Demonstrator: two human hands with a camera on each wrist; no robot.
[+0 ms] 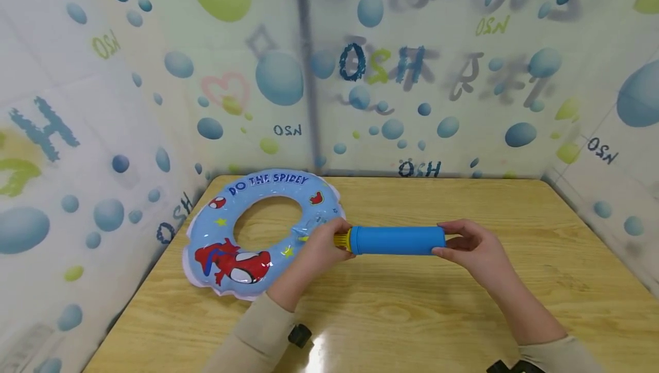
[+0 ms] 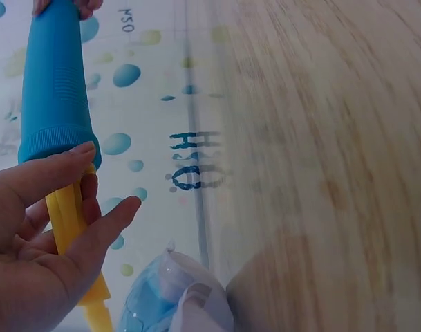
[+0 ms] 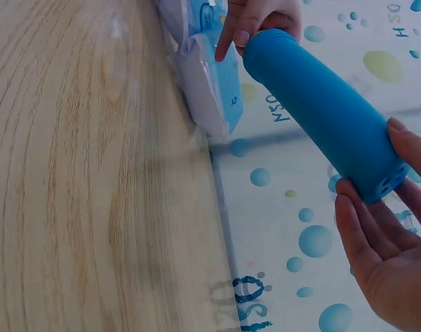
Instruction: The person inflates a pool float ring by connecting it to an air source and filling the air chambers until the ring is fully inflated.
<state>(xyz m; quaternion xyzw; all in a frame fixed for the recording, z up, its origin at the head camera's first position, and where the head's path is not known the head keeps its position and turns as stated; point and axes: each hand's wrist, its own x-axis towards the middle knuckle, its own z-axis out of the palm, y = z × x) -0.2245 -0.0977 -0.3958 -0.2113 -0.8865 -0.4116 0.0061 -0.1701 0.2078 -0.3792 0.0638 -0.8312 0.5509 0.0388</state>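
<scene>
Blue pump (image 1: 399, 240) | both hands (image 1: 321, 244) (image 1: 476, 248) holding | nozzle (image 1: 304, 239) perhaps touching swim ring (image 1: 216, 230)

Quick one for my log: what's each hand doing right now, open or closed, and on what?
Left hand: closed, holding the yellow part of the pump.
Right hand: closed, holding the end of the blue barrel.

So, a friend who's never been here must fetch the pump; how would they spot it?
Find the wood-grain table, with a printed inflatable ring at its left. Just right of it, the left hand and right hand hold the pump. It is the straight blue cylinder with a yellow end, unlike the ring's patterned loop.
</scene>
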